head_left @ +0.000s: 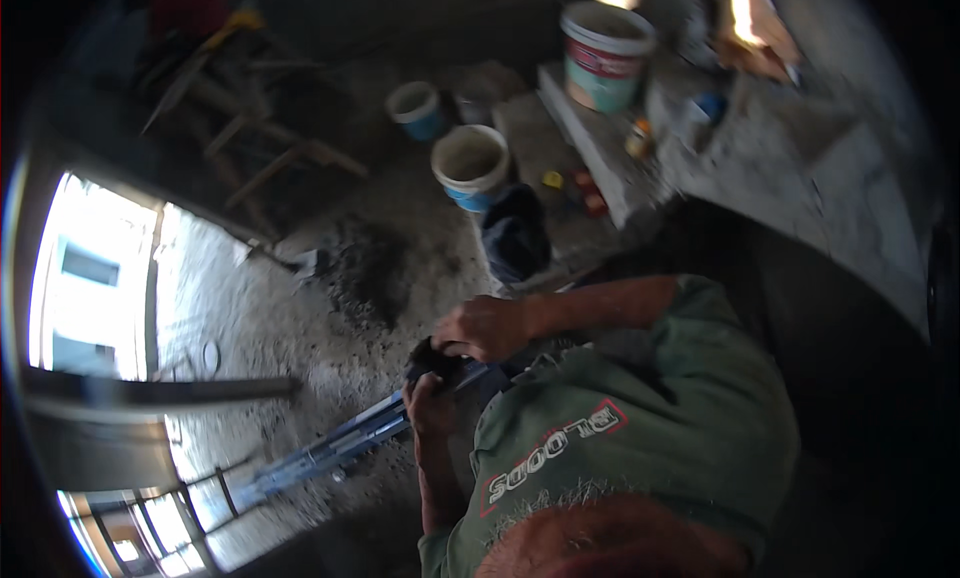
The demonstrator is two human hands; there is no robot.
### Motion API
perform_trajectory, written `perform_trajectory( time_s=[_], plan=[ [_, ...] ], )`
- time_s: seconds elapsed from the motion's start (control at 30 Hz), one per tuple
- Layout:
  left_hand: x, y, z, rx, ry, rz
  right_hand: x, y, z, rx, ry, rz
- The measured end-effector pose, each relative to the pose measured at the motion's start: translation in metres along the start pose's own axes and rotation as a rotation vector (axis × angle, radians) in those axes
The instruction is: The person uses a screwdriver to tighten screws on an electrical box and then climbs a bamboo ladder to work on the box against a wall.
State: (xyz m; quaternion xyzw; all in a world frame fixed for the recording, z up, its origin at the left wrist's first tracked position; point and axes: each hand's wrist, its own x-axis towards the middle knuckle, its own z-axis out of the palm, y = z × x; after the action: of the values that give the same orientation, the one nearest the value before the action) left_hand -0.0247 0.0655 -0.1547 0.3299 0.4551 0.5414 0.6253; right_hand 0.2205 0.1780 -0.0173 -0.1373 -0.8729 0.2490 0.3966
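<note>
In front of my green shirt, my two hands come together around a small black object (432, 362), blurred and too dark to name. My right hand (484, 328) closes on it from above, fingers curled over its edge. From below, my left hand (430, 403) grips its lower side with bent fingers. Long blue-grey bars (345, 440) run diagonally past my hands toward the lower left; whether they touch my hands, I cannot tell.
A white-and-blue bucket (470, 196) and a smaller bucket (422, 128) stand beyond my hands. Next to them lies a dark cloth-like bundle (515, 236). A larger bucket (603, 90) sits on a raised slab. A shovel (300, 265) rests by a dark rubble heap (365, 273).
</note>
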Motion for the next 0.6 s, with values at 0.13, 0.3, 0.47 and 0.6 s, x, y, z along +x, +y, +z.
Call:
perform_trajectory(
  time_s=[0.13, 0.3, 0.47, 0.6],
  plan=[
    [0.003, 0.044, 0.039, -0.097, -0.126, 0.118, 0.023, -0.029, -0.015, 0.203, -0.042, 0.316],
    [0.027, 0.038, -0.008, 0.036, -0.19, 0.155, 0.034, -0.036, -0.005, 0.271, 0.302, 0.431],
    [0.054, 0.083, 0.059, -0.203, -0.237, -0.09, 0.04, -0.027, -0.036, 0.409, 0.506, 0.546],
    [0.092, 0.093, 0.124, -0.316, -0.608, -0.072, 0.027, 0.008, -0.073, 0.653, 0.664, 0.643]
  ],
)
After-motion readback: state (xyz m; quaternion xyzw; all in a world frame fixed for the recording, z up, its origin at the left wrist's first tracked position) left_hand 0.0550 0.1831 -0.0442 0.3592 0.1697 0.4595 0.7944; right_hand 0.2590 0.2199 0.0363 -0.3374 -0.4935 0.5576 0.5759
